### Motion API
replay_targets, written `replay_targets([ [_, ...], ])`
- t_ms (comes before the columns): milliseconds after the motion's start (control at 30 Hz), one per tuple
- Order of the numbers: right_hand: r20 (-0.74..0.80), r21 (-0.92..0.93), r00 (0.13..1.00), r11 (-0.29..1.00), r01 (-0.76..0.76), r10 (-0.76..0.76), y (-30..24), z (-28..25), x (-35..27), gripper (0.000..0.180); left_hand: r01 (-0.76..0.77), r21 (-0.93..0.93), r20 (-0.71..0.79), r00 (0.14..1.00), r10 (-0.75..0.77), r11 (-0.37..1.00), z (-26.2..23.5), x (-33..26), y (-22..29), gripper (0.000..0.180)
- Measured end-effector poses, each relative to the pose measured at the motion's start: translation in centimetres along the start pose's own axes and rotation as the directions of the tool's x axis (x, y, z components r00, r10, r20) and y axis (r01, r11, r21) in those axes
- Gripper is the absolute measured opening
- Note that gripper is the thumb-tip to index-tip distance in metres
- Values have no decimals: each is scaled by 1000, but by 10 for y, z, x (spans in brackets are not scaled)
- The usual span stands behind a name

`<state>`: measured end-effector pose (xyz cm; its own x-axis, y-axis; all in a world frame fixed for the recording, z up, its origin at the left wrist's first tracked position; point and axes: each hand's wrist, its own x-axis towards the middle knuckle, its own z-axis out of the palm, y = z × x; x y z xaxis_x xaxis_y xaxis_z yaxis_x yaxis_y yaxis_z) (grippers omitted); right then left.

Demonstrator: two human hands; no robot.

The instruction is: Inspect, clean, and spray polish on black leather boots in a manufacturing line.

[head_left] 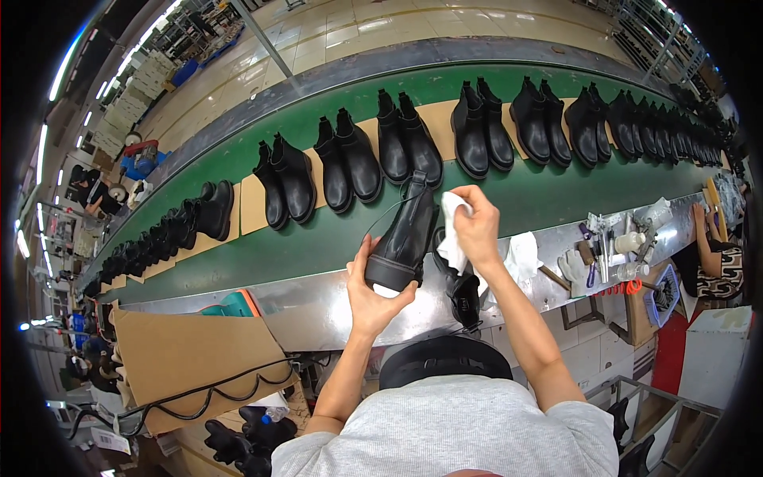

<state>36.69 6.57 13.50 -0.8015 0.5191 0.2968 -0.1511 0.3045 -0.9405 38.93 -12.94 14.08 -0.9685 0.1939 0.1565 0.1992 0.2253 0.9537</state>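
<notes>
My left hand (371, 298) grips a black ankle boot (404, 230) by its heel end, tilted above the metal edge of the bench. A thin dark cord or loop sticks out to the boot's left. In my right hand (478, 228) a white cloth (455, 230) is bunched between the fingers, just right of the boot and apart from it. A second black boot (462, 296) lies below that cloth, on the bench edge nearest me. Pairs of black boots (350, 163) stand on cardboard along the green belt beyond my hands.
Right of me, another white cloth (522, 256), a glove (572, 269), brushes and clear bottles (630, 243) lie on the metal ledge (302, 312). A large cardboard sheet (195, 358) with a coiled black cable stands at lower left. At far right a co-worker's arm (702, 238) rests near the ledge.
</notes>
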Motion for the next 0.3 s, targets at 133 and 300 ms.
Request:
replay_targets([
  [133, 199, -22, 964, 983, 184, -176, -22, -19, -9, 36, -77, 128, -41, 996, 83, 989, -3, 1, -3, 93],
  [300, 421, -98, 779, 831, 547, -464, -28, -18, -11, 49, -95, 169, 31, 995, 91, 981, -1, 0, 6, 93],
])
